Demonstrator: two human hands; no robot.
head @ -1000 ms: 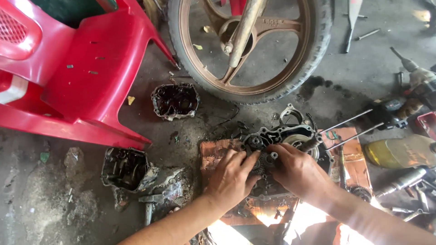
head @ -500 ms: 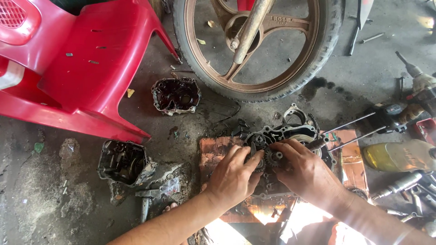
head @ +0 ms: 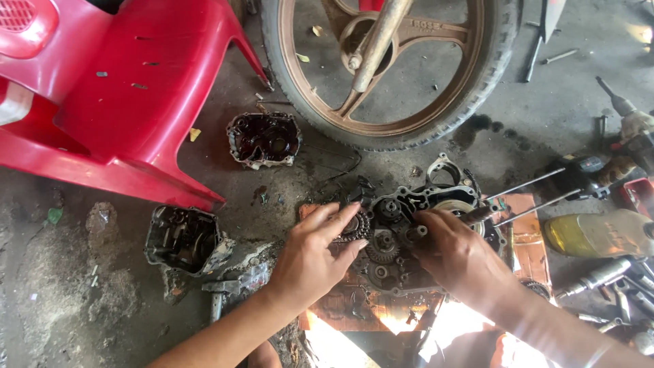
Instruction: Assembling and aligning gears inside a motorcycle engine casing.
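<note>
On the oily concrete floor beside a red plastic chair (head: 122,102), the left hand (head: 317,255) lies open-fingered over a greasy metal engine case (head: 402,238) while the right hand (head: 460,255) pinches a shaft there; oil-slick gears could slip.

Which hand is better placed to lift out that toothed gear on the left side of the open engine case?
Probably left: the left hand already has fingertips on the gear, while the right hand is busy at a shaft.
</note>
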